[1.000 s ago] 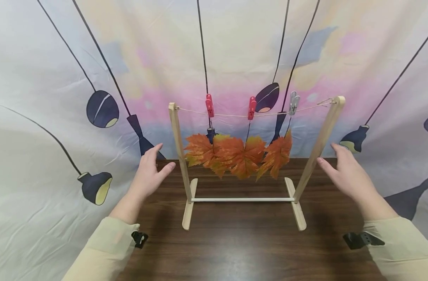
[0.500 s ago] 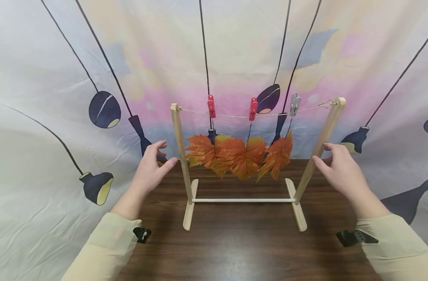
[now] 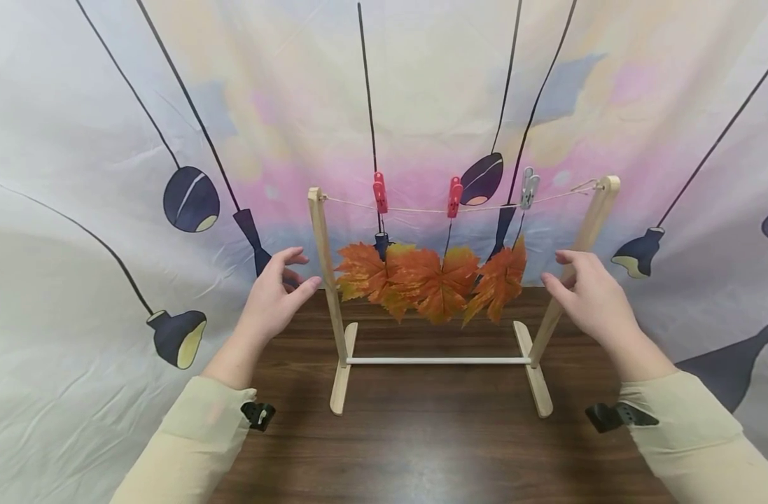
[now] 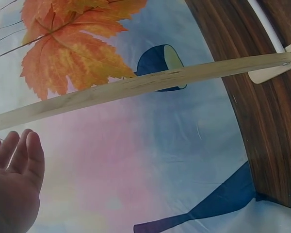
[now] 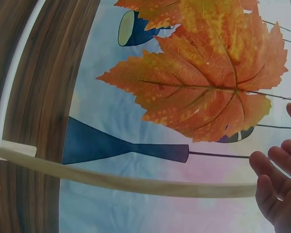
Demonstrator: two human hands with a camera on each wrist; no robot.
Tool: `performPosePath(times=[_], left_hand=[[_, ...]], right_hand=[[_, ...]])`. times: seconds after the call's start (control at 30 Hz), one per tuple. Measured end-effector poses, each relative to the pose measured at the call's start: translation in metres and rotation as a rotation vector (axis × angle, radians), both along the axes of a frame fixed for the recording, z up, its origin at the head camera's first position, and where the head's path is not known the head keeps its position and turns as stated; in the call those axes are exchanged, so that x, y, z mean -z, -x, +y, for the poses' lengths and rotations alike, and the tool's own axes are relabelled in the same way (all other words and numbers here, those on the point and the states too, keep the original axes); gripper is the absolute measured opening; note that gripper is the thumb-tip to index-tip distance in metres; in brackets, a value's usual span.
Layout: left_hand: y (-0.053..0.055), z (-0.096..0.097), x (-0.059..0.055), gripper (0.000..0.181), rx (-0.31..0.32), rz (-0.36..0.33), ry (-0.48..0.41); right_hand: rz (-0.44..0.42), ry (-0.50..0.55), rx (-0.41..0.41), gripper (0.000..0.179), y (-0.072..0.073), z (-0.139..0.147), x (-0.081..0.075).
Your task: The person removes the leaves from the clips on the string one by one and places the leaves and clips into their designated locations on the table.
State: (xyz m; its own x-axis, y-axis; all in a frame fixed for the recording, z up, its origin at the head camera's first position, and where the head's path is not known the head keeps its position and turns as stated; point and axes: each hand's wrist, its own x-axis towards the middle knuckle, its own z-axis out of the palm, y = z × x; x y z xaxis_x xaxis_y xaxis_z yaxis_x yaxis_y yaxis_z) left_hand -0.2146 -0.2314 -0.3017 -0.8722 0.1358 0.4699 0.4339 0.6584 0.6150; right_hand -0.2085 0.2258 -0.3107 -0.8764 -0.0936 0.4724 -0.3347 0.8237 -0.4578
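Note:
In the head view a wooden rack (image 3: 317, 231) stands on the table, a string (image 3: 418, 209) tied between its two posts. Three orange maple leaves (image 3: 439, 280) hang by their stems from a red clothespin (image 3: 380, 192), a second red clothespin (image 3: 454, 197) and a grey clothespin (image 3: 530, 189). My left hand (image 3: 271, 297) hovers just outside the left post, fingers loosely bent and holding nothing. Overlapping the right post, my right hand (image 3: 590, 294) has its fingertips toward the rightmost leaf (image 5: 208, 82); its fingers look relaxed, with nothing between them in the right wrist view.
A white rod (image 3: 434, 360) joins the rack's two wooden feet (image 3: 341, 388) low over the dark wood table (image 3: 421, 434). Close behind hangs a pale cloth (image 3: 434, 91) printed with dark lamps.
My right hand has moved left, from outside the right post to in front of it. The left hand has shifted slightly up and right. The leaves hang as before.

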Motion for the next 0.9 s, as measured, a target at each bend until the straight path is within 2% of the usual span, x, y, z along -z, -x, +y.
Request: performPosePath(times=[0.37, 0.6, 0.9], left_hand=[[0.003, 0.006, -0.006, 0.047, 0.003, -0.016, 0.022], [0.003, 0.012, -0.012, 0.042, 0.009, -0.002, 0.007], [0.003, 0.021, -0.021, 0.039, -0.003, 0.011, 0.008]], right_hand=[[-0.008, 0.025, -0.031, 0.046, 0.003, -0.013, -0.004], [-0.017, 0.008, -0.043, 0.044, 0.003, -0.02, -0.005], [-0.021, 0.039, -0.066, 0.042, 0.006, -0.029, -0.006]])
